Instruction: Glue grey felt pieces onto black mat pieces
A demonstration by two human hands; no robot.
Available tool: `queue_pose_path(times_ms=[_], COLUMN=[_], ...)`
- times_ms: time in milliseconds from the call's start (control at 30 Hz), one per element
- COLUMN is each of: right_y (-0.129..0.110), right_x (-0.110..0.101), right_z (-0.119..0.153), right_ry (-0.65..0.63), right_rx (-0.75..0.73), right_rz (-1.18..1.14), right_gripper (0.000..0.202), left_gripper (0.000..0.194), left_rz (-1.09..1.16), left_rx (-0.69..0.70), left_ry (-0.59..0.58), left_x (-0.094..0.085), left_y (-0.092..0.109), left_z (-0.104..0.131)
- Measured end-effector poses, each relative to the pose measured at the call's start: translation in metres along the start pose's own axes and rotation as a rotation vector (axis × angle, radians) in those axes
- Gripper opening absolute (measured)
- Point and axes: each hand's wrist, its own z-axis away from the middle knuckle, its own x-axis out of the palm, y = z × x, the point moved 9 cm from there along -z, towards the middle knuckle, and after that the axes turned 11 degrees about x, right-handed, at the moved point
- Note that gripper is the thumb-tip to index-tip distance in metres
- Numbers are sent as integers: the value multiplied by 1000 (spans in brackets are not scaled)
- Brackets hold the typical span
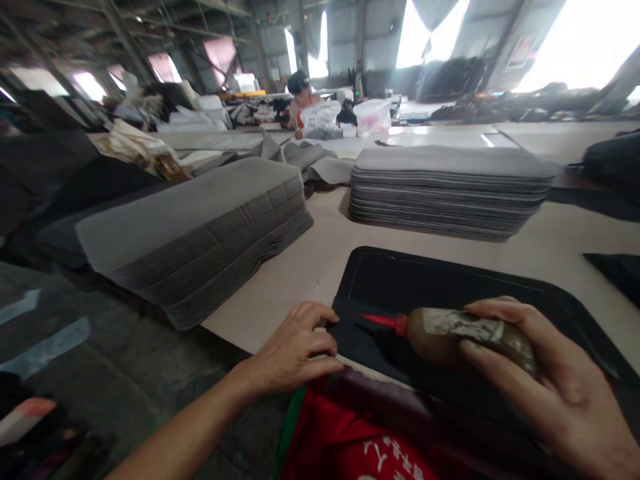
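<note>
My right hand [560, 380] is wrapped round a brownish squeeze bottle [425, 337] with a worn, stained label. Its pointed red nozzle [383, 321] aims left, just above a black sheet [440, 280] with rounded corners on the table; whether the tip touches cannot be told. At the sheet's left edge, my left hand [305, 347] has its fingers bent, and the fingertips grip that edge. A narrower black strip [353, 333] seems to lie along the near part of the sheet, partly hidden by the bottle and my right hand.
Beyond the sheet stands a neat stack of grey sheets [450, 193]. Another tall grey stack [200, 227] leans over the table's left edge. Loose grey pieces [315, 160] lie between them. Red cloth [350, 433] covers my lap. A person [303, 100] is at a far table.
</note>
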Motion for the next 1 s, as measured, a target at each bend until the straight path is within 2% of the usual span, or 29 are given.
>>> queue_pose_path(times_ms=[133, 200, 367, 567, 1000], right_y=[-7, -12, -22, -29, -50], right_x=[9, 16, 37, 54, 63], right_z=[0, 1, 0, -3, -9], right_ry=[-58, -99, -186, -279, -393], right_rx=[-37, -87, -194, -236, -301], right_rz=[8, 15, 38, 20, 143], right_gripper=[18, 16, 16, 12, 12], left_gripper=[43, 47, 43, 41, 39], left_rz=[4, 7, 11, -15, -25], left_rx=[-35, -4, 22, 34, 47], left_ry=[72, 84, 118, 145, 150], left_x=[-4, -5, -7, -8, -7], left_y=[-4, -3, -2, -1, 0], left_z=[0, -2, -3, -1, 0])
